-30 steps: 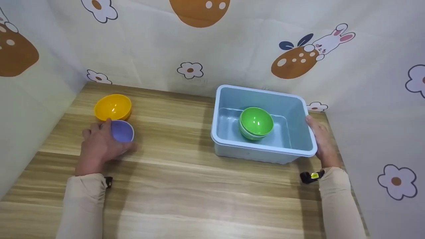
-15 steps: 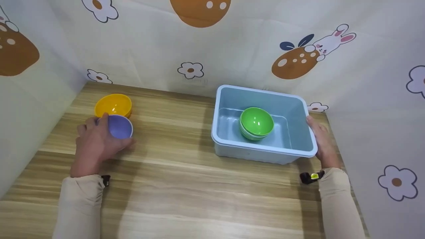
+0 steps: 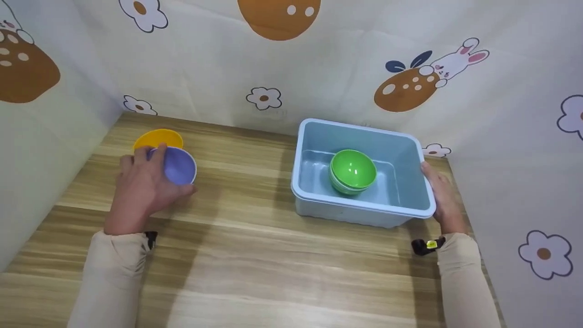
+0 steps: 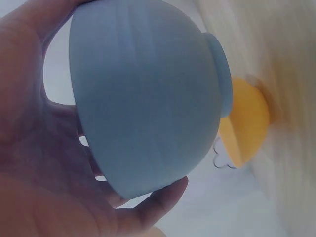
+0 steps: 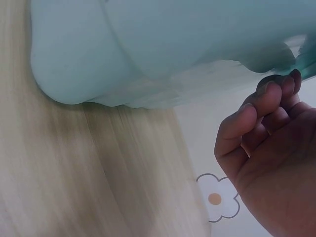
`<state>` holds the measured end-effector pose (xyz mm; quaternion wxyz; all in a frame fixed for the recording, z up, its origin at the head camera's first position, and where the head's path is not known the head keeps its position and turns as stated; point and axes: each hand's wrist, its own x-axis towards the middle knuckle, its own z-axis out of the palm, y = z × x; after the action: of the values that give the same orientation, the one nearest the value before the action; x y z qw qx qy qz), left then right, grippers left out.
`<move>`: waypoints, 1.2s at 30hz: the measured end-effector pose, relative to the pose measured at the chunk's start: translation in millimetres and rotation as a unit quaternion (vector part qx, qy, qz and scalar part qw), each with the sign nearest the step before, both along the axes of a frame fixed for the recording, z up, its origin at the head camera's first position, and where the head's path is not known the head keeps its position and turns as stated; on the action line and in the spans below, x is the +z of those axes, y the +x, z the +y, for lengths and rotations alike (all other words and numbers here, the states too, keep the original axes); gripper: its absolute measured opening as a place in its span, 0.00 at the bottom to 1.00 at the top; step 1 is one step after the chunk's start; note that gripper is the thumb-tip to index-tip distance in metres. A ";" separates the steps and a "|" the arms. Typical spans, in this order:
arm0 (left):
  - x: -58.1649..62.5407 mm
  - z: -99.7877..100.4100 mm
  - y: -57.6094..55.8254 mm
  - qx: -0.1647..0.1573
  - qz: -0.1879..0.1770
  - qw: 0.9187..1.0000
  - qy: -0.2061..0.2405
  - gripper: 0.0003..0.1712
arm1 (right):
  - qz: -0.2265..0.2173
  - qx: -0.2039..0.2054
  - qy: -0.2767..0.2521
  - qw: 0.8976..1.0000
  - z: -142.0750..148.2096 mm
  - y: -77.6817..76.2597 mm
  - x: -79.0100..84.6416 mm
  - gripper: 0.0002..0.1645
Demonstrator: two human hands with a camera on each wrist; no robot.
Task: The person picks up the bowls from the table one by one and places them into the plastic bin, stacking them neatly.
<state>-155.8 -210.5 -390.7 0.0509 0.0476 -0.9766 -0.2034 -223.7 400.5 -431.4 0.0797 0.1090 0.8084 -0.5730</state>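
Observation:
My left hand grips a purple bowl at its rim, the thumb on the near side and fingers on the far side. In the left wrist view that bowl is tipped on its side, its foot raised off the wooden surface. A yellow-orange bowl sits just behind, partly covered by hand and bowl. At right, my right hand holds the rim of a light blue plastic box, thumb on top. The right wrist view shows its fingers curled by the box's outer wall.
Inside the box stands a stack of bowls, a green bowl on top. A curtain printed with flowers and rabbits hangs behind and along both sides of the wooden table.
My left hand has lifted the purple bowl and moved it away from me and slightly right, so it covers more of the yellow-orange bowl. The right hand and box stay put.

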 end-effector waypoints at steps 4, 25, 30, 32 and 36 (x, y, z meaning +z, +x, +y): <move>4.0 8.9 -5.7 -0.008 0.009 1.000 0.007 0.62 | -0.001 0.001 -0.015 1.000 1.2 1.4 1.6 0.29; 37.0 52.2 -27.3 -0.061 -0.039 0.997 0.035 0.69 | -0.032 0.012 0.023 0.999 0.1 0.6 4.3 0.37; 50.9 67.0 -30.5 -0.087 -0.019 0.996 0.022 0.66 | -0.023 0.005 0.006 1.000 0.5 0.0 3.4 0.33; 54.6 72.1 -31.8 -0.097 -0.012 0.995 0.015 0.66 | -0.013 0.003 -0.003 1.000 0.6 -0.4 2.4 0.31; 60.5 81.6 -34.0 -0.113 -0.006 0.994 0.000 0.66 | -0.008 0.004 0.006 1.000 0.9 -0.9 1.2 0.34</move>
<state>-189.9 -128.8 -330.1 0.0215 -0.0620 -0.9760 -0.2077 -224.7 401.4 -430.2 0.0881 0.1110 0.8116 -0.5667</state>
